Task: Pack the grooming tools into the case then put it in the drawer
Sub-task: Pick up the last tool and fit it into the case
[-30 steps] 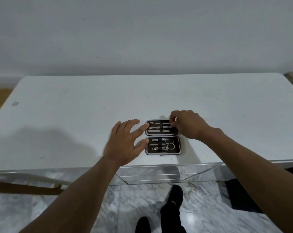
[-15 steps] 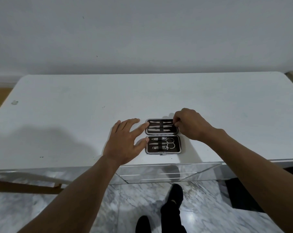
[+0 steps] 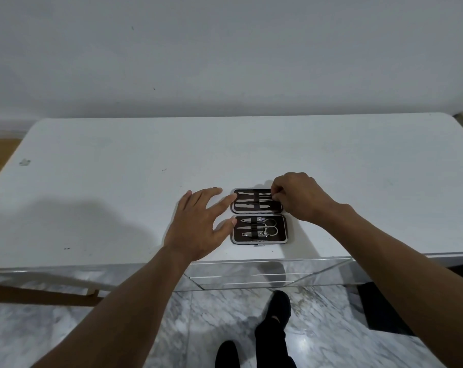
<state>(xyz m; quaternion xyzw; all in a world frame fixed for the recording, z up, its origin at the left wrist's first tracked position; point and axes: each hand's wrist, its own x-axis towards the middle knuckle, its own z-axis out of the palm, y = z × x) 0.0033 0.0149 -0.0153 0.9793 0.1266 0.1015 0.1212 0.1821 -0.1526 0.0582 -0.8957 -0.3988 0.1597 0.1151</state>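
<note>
**A:** Hands, go!

**B:** My left hand (image 3: 198, 224) lies flat, fingers spread, index tip touching the left edge of the case (image 3: 282, 235). My right hand (image 3: 299, 197) is curled at the case's right end, pinching the farthest tool (image 3: 251, 193).

**A:** Around the case?

**B:** It lies open on the white table (image 3: 118, 195), 2 halves, scissors (image 3: 270, 227) in the near half. My right hand hides its far right corner.

**A:** Changes?

**B:** Left unmoved. Right edged slightly rightward.
</note>
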